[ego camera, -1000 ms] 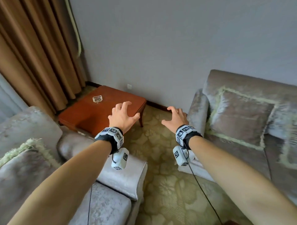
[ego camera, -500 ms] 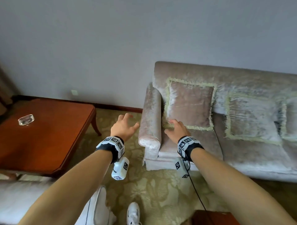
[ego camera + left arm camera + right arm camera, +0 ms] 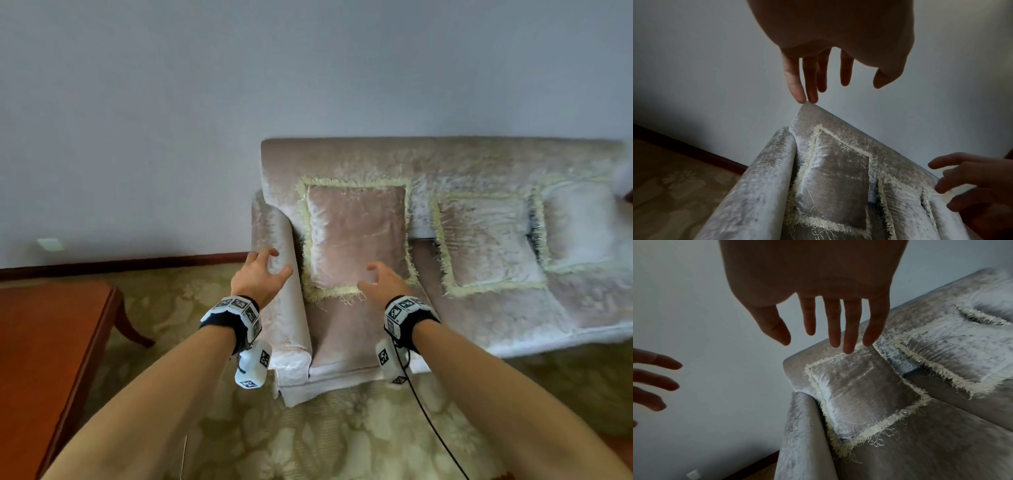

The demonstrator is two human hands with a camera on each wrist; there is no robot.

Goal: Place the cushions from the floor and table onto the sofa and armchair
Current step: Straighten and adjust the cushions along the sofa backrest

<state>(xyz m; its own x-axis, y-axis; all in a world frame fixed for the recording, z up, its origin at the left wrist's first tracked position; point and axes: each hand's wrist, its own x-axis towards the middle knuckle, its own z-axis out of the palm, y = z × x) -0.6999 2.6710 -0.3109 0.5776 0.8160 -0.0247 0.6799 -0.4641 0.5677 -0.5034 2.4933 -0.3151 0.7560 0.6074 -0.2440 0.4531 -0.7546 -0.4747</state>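
Note:
A pale velvet sofa [image 3: 496, 329] stands against the wall. Three fringed cushions lean on its back: the left cushion [image 3: 356, 236] [image 3: 834, 186] [image 3: 861, 395], the middle cushion [image 3: 486, 240] [image 3: 953, 350] and the right cushion [image 3: 582, 229]. My left hand [image 3: 263, 274] [image 3: 830, 81] hovers over the sofa's left armrest [image 3: 281, 274], fingers spread, holding nothing. My right hand [image 3: 383, 279] [image 3: 828, 334] hovers in front of the left cushion's lower edge, fingers straight and apart, empty too.
A red-brown wooden table [image 3: 44, 359] stands at the left on the patterned carpet [image 3: 325, 438]. A dark skirting board [image 3: 120, 263] runs along the grey wall. A black cable [image 3: 431, 425] hangs from my right wrist.
My view has swung right and closer to the sofa, so the armchair and most of the table have left the frame. Both hands stay open and now sit over the sofa's left end.

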